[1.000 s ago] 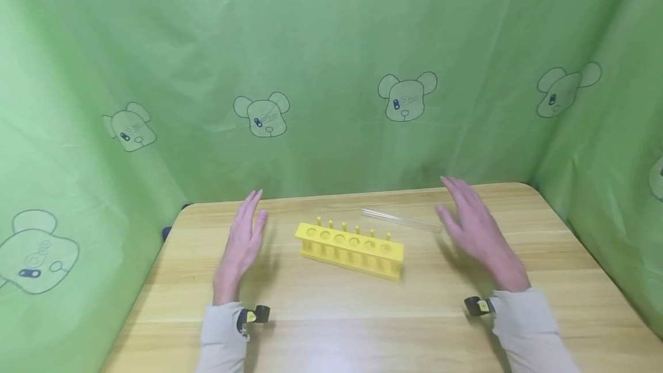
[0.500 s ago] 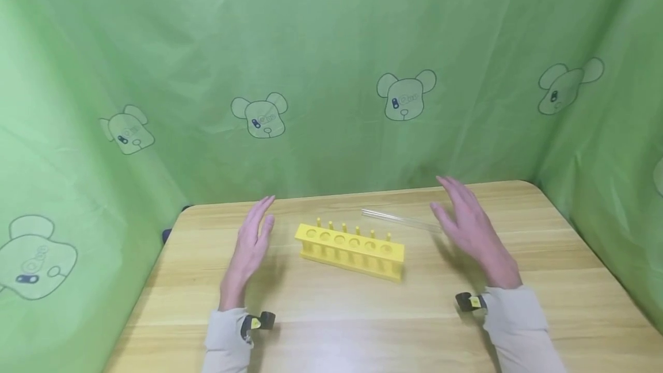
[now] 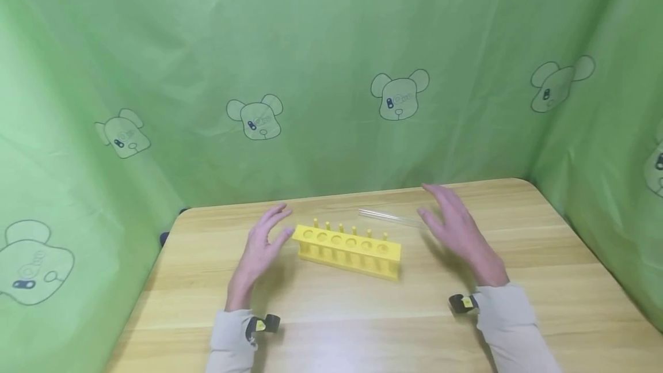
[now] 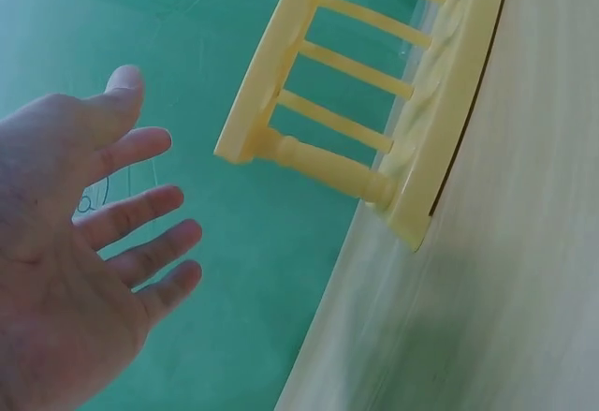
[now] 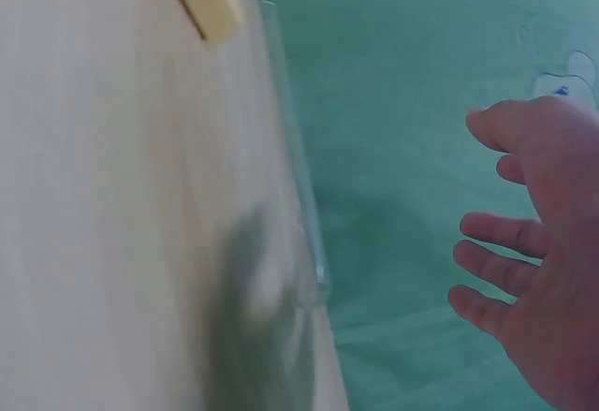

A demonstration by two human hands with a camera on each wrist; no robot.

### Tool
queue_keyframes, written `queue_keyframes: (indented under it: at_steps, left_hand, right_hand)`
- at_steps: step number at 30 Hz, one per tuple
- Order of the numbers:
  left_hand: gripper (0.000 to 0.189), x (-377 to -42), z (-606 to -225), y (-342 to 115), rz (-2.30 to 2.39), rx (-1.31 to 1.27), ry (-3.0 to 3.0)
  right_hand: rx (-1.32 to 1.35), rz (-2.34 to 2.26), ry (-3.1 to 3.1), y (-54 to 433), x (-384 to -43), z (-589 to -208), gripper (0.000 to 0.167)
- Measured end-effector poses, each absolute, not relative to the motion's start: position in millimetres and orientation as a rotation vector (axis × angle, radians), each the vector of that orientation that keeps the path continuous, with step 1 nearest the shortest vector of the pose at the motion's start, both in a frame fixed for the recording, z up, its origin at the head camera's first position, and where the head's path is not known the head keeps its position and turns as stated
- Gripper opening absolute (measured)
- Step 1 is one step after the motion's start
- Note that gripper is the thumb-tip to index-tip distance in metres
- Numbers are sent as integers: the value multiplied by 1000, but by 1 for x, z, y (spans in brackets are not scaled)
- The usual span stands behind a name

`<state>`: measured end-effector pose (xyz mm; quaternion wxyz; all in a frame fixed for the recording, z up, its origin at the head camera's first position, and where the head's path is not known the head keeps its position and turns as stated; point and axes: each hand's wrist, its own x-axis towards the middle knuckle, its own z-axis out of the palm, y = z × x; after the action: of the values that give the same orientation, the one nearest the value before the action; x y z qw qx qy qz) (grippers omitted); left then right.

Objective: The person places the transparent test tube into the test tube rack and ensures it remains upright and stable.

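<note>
A yellow test tube rack (image 3: 347, 250) stands on the table, with a row of round holes on top and several pegs along its back. Behind it a clear glass test tube (image 3: 385, 216) lies on its side; its right end is hidden by the right hand in the head view. My left hand (image 3: 260, 246) hovers at the rack's left end, fingers spread and nothing held. In the left wrist view a gap shows between that hand (image 4: 103, 214) and the rack (image 4: 318, 83). Above the tube's right end, my right hand (image 3: 457, 229) is held with loose fingers, holding nothing.
The wooden table (image 3: 362, 327) reaches back to a green curtain (image 3: 326, 148) printed with bear heads, which also hangs at both sides. A small black camera (image 3: 264, 324) is strapped to the left wrist, another camera (image 3: 461, 303) to the right.
My left hand has moved right, close to the rack's left end, its fingers spreading wider. The right hand has moved left over the tube's end. Rack and tube stay in place.
</note>
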<state>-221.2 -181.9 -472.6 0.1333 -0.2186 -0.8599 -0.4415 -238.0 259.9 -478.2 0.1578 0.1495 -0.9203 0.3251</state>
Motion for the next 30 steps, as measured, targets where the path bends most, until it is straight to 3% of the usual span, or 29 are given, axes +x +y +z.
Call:
queue_keyframes:
  at_steps: [30]
  left_hand:
    - [53,-226,-483,-161,-1414,-633,-2587]
  right_hand:
    - [452,889,-2815,245,-245,-500,47]
